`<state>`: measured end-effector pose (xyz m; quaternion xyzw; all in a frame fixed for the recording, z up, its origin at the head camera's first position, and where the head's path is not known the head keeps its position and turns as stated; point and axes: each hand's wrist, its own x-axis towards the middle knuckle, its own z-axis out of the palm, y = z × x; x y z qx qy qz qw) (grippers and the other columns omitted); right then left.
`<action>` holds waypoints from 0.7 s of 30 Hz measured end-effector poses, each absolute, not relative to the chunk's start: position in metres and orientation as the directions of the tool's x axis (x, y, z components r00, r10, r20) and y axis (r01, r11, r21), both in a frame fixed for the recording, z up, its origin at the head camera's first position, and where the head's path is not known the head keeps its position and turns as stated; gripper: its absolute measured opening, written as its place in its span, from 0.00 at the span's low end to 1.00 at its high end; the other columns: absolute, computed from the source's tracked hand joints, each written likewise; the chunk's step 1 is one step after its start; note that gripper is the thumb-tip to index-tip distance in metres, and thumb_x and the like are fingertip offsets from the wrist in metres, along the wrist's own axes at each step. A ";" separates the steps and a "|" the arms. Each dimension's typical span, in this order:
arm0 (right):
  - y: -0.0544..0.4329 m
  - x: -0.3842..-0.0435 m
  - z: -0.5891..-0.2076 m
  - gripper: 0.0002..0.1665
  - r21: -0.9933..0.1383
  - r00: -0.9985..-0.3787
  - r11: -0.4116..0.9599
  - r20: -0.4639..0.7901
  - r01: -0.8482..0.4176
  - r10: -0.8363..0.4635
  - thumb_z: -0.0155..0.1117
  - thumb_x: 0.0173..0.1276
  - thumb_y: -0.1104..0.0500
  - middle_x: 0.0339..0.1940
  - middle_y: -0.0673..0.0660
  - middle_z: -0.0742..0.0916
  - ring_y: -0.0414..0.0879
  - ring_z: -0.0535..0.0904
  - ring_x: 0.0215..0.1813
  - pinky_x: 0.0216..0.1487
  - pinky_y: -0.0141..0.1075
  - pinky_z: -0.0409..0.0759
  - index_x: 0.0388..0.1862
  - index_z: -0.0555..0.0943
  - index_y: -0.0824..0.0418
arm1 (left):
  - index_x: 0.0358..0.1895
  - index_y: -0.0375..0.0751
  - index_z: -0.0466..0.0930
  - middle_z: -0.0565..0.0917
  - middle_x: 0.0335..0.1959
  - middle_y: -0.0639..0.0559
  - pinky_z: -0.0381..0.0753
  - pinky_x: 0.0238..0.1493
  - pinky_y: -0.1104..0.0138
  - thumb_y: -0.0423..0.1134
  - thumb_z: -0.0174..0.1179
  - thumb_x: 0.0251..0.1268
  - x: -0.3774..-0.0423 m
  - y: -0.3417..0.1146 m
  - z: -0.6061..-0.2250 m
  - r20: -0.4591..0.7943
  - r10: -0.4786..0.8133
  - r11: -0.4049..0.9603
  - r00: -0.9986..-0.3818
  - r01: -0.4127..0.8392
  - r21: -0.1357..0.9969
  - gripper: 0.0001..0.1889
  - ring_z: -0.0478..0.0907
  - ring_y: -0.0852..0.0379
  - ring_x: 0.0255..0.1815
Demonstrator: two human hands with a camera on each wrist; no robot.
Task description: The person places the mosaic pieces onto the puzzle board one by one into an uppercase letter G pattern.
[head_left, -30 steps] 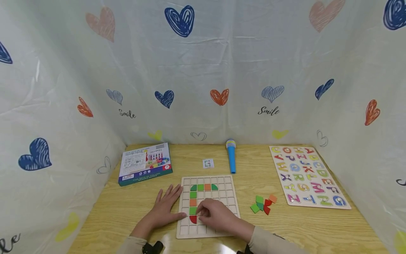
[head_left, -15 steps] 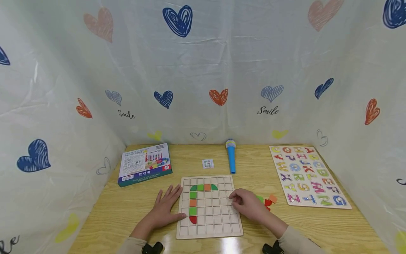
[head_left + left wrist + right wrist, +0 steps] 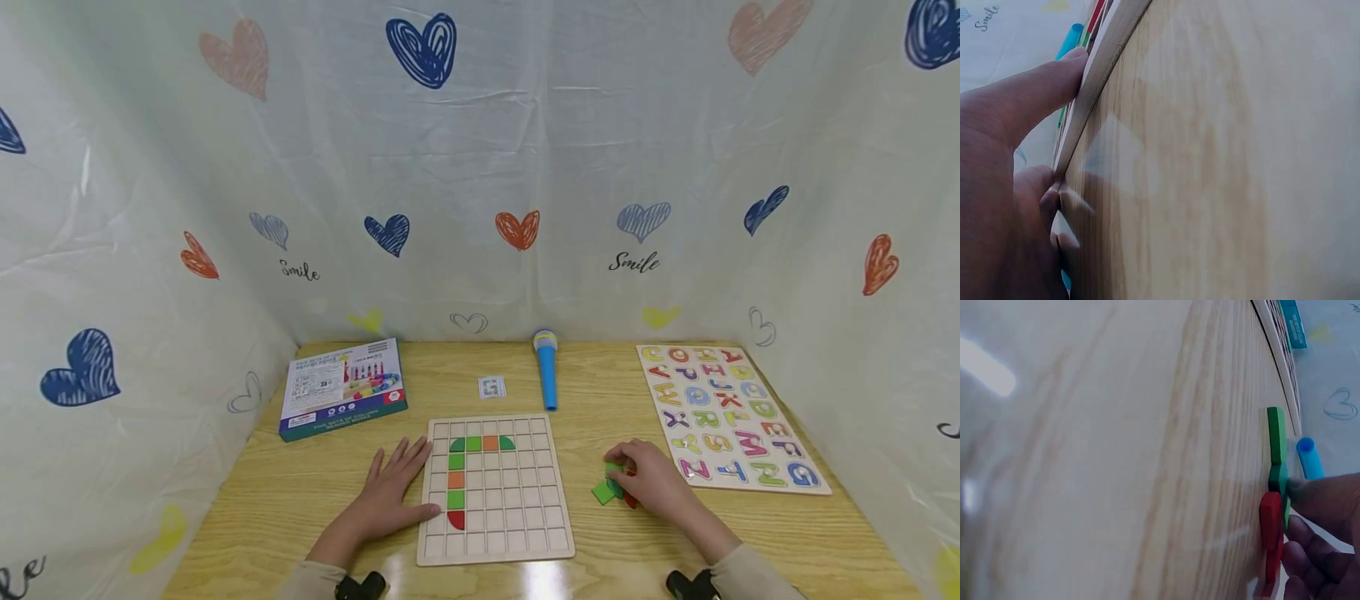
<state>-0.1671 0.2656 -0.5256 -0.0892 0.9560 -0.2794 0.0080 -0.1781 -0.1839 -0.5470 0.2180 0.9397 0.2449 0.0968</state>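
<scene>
My left hand point(image 3: 386, 496) lies with spread fingers at the left edge of a wooden grid board point(image 3: 517, 518), its thumb on the rim. On the board, green and orange square tiles run along the top and down the left side. Green quarter-round tiles cap the top row, and a red quarter-round tile point(image 3: 457, 520) ends the column. To the right of the board, my right hand point(image 3: 654, 481) reaches into a small pile of tiles, thumb and fingertips at both sides of a light green square tile point(image 3: 613, 469). Red tiles point(image 3: 1270, 522) lie beside its fingers, partly hidden in the head view.
A boxed set point(image 3: 343, 387) lies at the back left. A small picture card point(image 3: 492, 386) and a blue toy microphone point(image 3: 548, 375) lie behind the board. An alphabet puzzle board point(image 3: 731, 417) lies at the right. A heart-patterned curtain point(image 3: 480, 167) surrounds the table.
My right hand has moved right from the lower left of the grid, across the board, to the loose tiles. My left hand has stayed at the board's edge.
</scene>
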 end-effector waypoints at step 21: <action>0.262 -0.178 -0.526 0.07 -0.524 -0.981 0.831 0.048 -0.184 -0.187 0.71 0.68 0.61 0.30 0.42 0.83 0.35 0.74 0.32 0.35 0.34 0.77 0.44 0.84 0.53 | 0.83 0.48 0.52 0.51 0.84 0.51 0.29 0.77 0.39 0.70 0.61 0.62 -0.177 -0.183 -0.544 -0.068 0.450 0.789 -0.890 0.361 0.497 0.52 0.40 0.40 0.84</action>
